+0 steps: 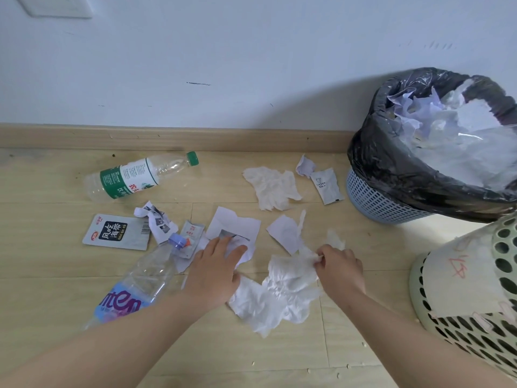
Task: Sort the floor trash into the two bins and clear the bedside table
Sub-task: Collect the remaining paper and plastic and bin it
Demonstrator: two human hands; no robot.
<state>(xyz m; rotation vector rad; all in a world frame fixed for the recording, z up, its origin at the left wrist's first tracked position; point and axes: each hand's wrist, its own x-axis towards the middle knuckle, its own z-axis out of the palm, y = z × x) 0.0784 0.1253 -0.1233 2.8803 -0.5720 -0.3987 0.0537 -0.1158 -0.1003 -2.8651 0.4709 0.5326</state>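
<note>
Trash is scattered over the wooden floor. My right hand (340, 268) pinches the upper edge of a large crumpled white tissue (279, 295). My left hand (215, 267) lies flat with straight fingers on a torn sheet of paper (235, 228). A green-capped bottle (140, 176) lies near the wall, and a purple-labelled bottle (140, 284) lies beside my left forearm. Another tissue (272, 187), a paper scrap (285, 233), a snack packet (117, 232) and a small sachet (326, 186) lie around. A blue bin (391, 203) with a black liner holds crumpled paper.
A pale green perforated bin (461, 289) with a paper label stands at the right, close to my right arm. A wooden skirting board (167, 137) runs along the white wall behind the trash. More torn printed scraps (156, 219) lie left of centre.
</note>
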